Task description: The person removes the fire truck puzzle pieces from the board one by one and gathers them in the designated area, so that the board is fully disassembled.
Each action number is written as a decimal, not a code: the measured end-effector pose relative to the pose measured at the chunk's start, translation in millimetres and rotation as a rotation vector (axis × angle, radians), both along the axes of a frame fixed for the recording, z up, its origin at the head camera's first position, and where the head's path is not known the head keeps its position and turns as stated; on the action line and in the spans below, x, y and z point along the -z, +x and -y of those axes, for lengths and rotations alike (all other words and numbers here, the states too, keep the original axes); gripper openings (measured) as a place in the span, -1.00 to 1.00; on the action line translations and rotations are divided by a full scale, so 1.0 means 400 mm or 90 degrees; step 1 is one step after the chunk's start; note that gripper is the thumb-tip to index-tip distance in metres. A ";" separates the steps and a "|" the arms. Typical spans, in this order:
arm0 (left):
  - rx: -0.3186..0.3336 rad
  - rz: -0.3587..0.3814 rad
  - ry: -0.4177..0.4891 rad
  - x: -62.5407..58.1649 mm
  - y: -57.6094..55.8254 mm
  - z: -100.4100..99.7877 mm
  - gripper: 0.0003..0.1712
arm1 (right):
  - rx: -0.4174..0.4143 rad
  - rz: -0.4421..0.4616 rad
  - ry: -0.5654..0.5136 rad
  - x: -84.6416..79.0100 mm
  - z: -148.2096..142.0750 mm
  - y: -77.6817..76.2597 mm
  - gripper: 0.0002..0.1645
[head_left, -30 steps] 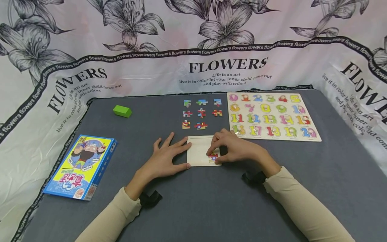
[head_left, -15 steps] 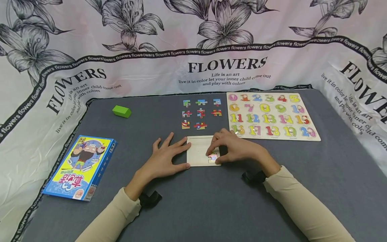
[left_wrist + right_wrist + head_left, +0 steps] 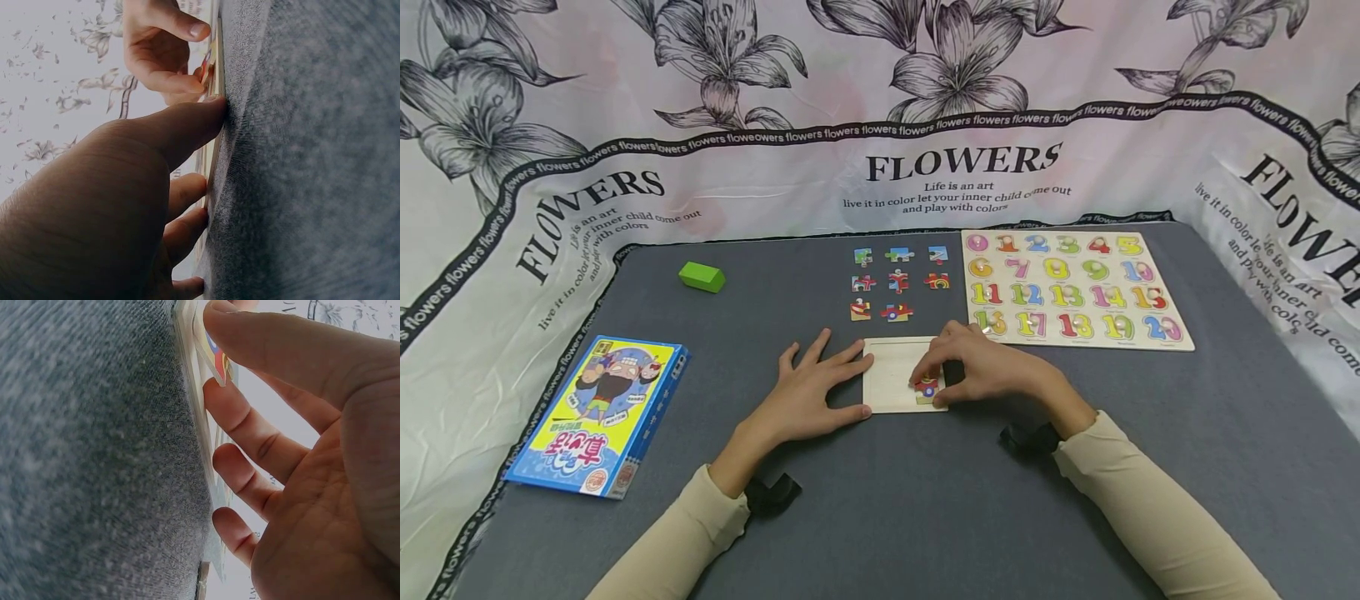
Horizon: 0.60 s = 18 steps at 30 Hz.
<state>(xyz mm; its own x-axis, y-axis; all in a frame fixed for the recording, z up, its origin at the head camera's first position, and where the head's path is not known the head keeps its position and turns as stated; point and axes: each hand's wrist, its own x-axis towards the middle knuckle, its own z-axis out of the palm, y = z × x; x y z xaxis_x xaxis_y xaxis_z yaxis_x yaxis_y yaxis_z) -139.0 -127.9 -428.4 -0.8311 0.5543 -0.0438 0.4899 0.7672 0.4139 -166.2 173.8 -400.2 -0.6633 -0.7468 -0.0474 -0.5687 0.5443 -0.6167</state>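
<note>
A shallow pale wooden puzzle tray (image 3: 889,379) lies flat on the grey cloth. My left hand (image 3: 808,392) has its fingers spread, with thumb and fingertips against the tray's left edge. Over the tray's right side, my right hand (image 3: 981,362) pinches a colourful jigsaw piece (image 3: 928,390) between thumb and fingers. In the right wrist view the piece (image 3: 219,362) sits tilted to the tray, one corner raised, partly behind the thumb. Several other jigsaw pieces (image 3: 898,282) lie in rows just beyond the tray.
A number puzzle board (image 3: 1093,293) lies at the back right, its near edge close to my right hand. To the left are a blue and yellow box (image 3: 602,408) and a green block (image 3: 702,277). A floral curtain (image 3: 955,175) hangs behind the table.
Both hands keep nearly the same place. The pinched jigsaw piece caught bright glare half a second ago; now its red and blue print shows again.
</note>
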 end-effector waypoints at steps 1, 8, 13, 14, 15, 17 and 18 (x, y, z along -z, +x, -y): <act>0.000 0.000 0.001 0.000 0.000 0.000 -0.12 | 0.000 0.001 0.000 0.000 0.000 0.000 -0.59; 0.001 -0.003 0.007 -0.001 0.000 0.001 -0.11 | -0.001 -0.001 0.013 -0.002 0.003 0.002 -0.54; 0.000 0.000 0.007 0.000 -0.001 0.000 -0.12 | -0.002 -0.003 0.016 0.002 0.004 0.000 -0.54; -0.001 0.001 0.006 0.000 -0.001 0.000 -0.11 | -0.002 -0.005 0.016 0.003 0.004 0.000 -0.54; -0.002 0.002 0.005 0.000 -0.001 0.000 -0.11 | -0.001 -0.005 0.016 0.003 0.004 0.001 -0.55; -0.003 0.003 0.003 0.001 -0.002 -0.001 -0.11 | 0.000 -0.007 0.014 0.004 0.005 0.001 -0.55; -0.003 0.004 0.001 0.001 -0.002 -0.001 -0.11 | 0.000 -0.008 0.013 0.005 0.004 0.001 -0.55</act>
<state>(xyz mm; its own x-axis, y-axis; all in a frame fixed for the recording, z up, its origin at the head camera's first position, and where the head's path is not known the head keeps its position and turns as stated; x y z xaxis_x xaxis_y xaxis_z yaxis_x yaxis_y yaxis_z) -139.7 -127.4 -428.7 -0.8333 0.5508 -0.0473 0.4842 0.7684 0.4185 -165.8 172.2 -402.2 -0.6636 -0.7460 -0.0554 -0.5762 0.5569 -0.5983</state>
